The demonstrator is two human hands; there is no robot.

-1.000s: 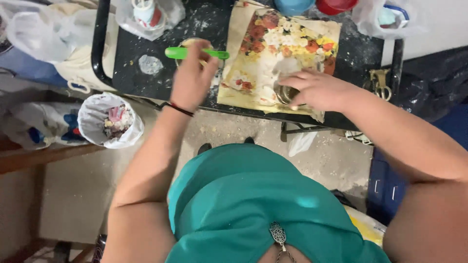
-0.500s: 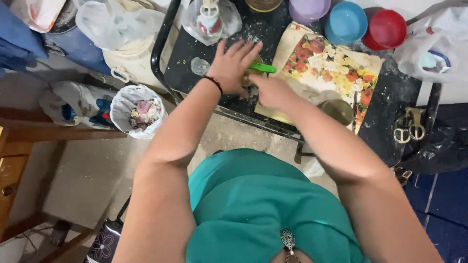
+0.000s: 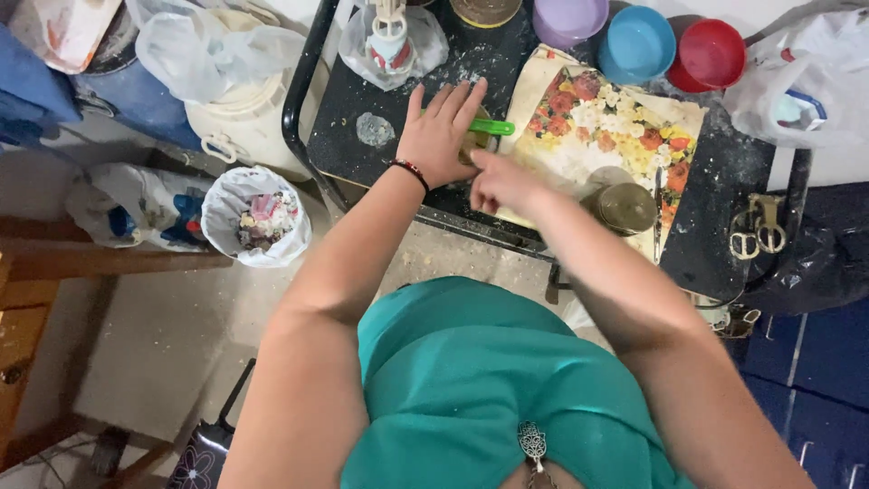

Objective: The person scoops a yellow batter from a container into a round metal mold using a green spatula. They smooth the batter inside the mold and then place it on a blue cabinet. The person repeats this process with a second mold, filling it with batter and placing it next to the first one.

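My left hand (image 3: 439, 136) lies palm down with fingers straight on the black table (image 3: 344, 136). It covers a green-handled tool (image 3: 493, 127) whose handle sticks out to the right from under the index finger. My right hand (image 3: 500, 181) is just below it, fingers curled and index finger pointing at the left palm. It rests at the near left edge of a floral mat (image 3: 615, 127) dusted with white powder. What lies under the left palm is hidden.
A round metal tin (image 3: 623, 206) stands on the mat beside my right forearm. Purple (image 3: 570, 18), blue (image 3: 638, 41) and red (image 3: 711, 54) bowls line the far edge. Scissors (image 3: 759, 231) lie at the right. A lined waste bin (image 3: 258, 217) sits on the floor at the left.
My right hand left the metal tin and came left to meet my left hand. The left hand shifted right with the green tool and flattened over it.
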